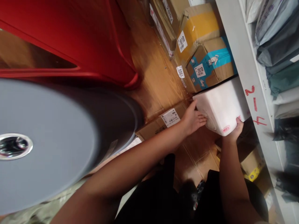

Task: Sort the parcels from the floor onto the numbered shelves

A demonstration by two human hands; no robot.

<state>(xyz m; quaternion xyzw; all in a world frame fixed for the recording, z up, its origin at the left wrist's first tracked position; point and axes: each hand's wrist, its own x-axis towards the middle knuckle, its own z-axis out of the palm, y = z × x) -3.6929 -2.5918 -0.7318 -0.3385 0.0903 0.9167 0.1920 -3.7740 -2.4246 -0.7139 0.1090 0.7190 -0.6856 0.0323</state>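
Both hands are on a white box (pixel 220 105) with a small red print near its lower corner. It is tilted and sits partly inside the lower shelf, beside a cardboard box with blue cat-print tape (pixel 213 63). My left hand (pixel 193 119) presses against the box's left side, thumb at the upper corner and fingers bent along the face. My right hand (pixel 234 130) grips the near lower corner, with its thumb on the front and its other fingers hidden beneath.
A yellow-taped carton (pixel 198 23) and other labelled boxes stand behind. The white shelf frame (pixel 252 77) has red marks; bagged parcels (pixel 277 46) fill the shelf above. At left are a red chair (pixel 93 34) and a round grey stool (pixel 58 130). A labelled carton (pixel 149 129) lies on the floor.
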